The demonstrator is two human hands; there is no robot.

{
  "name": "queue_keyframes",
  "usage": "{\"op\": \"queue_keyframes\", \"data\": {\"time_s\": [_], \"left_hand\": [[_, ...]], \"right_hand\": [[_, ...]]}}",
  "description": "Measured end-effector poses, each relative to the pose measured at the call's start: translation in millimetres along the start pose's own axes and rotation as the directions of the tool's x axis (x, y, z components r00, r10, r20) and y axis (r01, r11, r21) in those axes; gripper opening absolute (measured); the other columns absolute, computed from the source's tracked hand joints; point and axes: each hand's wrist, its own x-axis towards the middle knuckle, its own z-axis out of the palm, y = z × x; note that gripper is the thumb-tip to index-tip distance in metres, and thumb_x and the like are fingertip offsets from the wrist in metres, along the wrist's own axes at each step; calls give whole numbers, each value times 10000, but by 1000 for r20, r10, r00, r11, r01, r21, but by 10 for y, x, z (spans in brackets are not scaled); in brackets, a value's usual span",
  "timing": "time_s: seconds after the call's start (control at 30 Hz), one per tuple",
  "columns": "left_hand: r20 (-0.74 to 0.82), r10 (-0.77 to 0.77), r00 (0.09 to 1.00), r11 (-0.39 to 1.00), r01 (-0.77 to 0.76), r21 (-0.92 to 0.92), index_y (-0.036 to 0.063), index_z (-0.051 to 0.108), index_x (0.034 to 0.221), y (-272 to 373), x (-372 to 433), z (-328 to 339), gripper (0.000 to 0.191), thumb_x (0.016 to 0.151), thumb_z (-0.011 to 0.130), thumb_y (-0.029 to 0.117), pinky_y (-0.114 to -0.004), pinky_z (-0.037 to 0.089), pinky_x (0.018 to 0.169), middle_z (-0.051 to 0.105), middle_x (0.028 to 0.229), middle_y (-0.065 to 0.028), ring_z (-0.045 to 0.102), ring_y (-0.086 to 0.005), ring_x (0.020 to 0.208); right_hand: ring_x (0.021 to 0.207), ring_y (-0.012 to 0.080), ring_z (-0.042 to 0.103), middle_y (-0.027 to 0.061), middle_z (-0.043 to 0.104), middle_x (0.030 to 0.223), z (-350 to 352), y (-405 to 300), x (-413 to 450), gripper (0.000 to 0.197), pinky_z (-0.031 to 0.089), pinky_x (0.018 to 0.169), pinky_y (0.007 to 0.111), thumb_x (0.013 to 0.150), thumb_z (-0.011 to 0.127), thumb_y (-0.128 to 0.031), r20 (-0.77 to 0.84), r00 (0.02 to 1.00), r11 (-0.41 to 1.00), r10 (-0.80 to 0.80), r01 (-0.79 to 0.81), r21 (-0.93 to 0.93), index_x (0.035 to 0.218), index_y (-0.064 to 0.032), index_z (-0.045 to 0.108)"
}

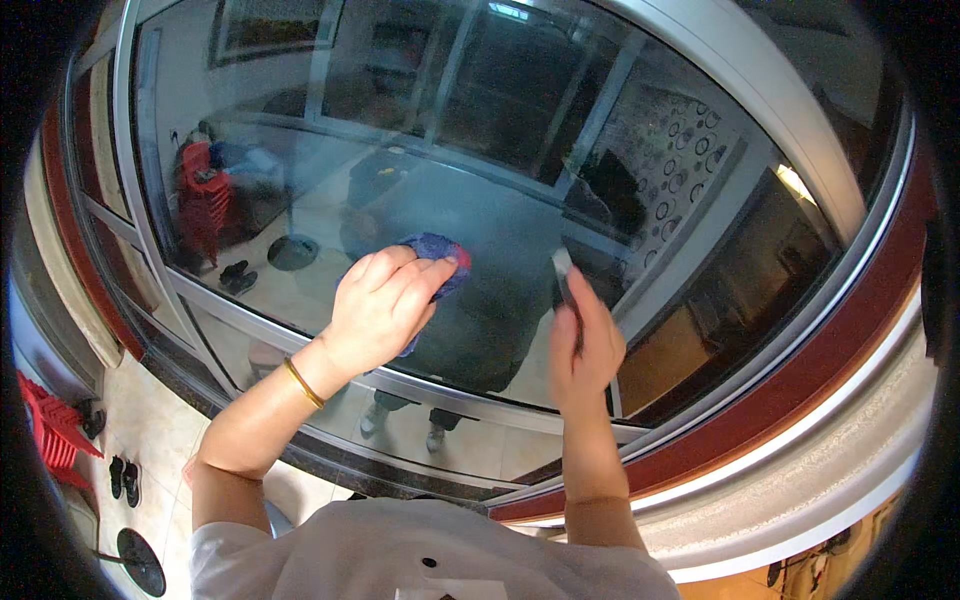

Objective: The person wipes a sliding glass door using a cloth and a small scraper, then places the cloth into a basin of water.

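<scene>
My left hand (386, 296) grips a bunched blue cloth (431, 246) with a small red patch, pressed against a large glass pane (480, 202). A gold-coloured bangle (304, 384) circles the left wrist. To the right, my right hand (589, 337) is closed around a dark-handled tool (562, 262) with a pale tip, held upright before the same pane; blur hides its exact kind. A hazy area shows on the glass between the two hands.
A metal frame rail (450, 401) crosses below the pane, above a lower glass panel. Dark red trim (780, 397) curves along the right. On the tiled floor at left are stacked red plastic stools (56, 431), black shoes (125, 480) and a round black base (141, 562).
</scene>
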Motion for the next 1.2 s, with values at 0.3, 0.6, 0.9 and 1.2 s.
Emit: {"op": "queue_keyframes", "data": {"time_s": [0.3,0.6,0.9,1.2], "left_hand": [[-10,-42,999,999,41,-35,80,572,1161,-31,-216,100,625,563,756,89,-409,454,828,619,1025,-53,536,-285,952],[-44,-43,998,998,41,-43,73,593,1128,-7,-214,134,591,560,755,103,-407,444,839,616,1032,-56,519,-286,959],[-77,-7,997,1000,6,-15,64,601,1133,-14,-178,131,544,607,715,140,-367,443,764,603,991,-37,533,-240,919],[-70,-18,997,999,16,-28,65,592,1153,-7,-179,124,564,608,719,136,-367,440,771,601,1001,-35,531,-242,925]], "right_hand": [[603,213,584,84,638,795,403,-254,1119,342,462,581,291,880,603,-44,-95,971,970,-219,206,-130,1212,-123,627],[585,218,580,50,609,738,420,-273,1134,373,450,537,312,845,647,-71,-67,966,927,-250,219,-303,1206,-162,634],[556,199,554,40,555,682,473,-224,1149,409,438,512,303,809,670,-44,-124,930,897,-345,288,-334,1204,-143,634],[560,201,557,44,569,699,491,-234,1164,410,439,513,307,803,674,-39,-130,930,891,-344,280,-357,1198,-140,631]]}}
